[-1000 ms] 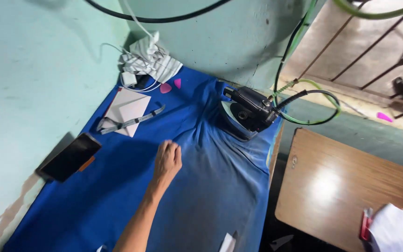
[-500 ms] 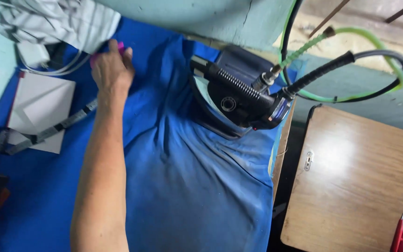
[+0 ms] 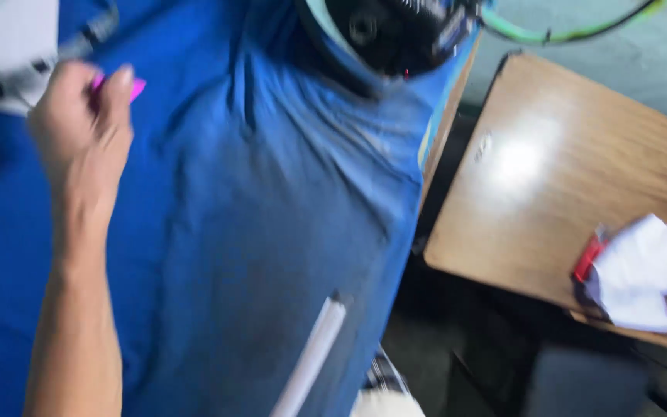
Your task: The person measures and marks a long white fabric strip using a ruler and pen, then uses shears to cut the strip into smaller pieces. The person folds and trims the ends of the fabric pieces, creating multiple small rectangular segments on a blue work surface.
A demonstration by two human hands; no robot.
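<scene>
From the head view, the left hand (image 3: 82, 120) pinches what looks like pink tailor's chalk (image 3: 134, 87) near the far left of the blue-covered ironing table (image 3: 9, 309), right hand unseen; blue garment (image 3: 272, 232) could scorch under the black iron (image 3: 395, 31) at the far edge.

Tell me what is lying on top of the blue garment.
On the blue garment a black iron sits at the far end and a white strip lies near the near edge. The left hand pinches a small pink piece. Whatever lies under the cloth is covered.
</scene>
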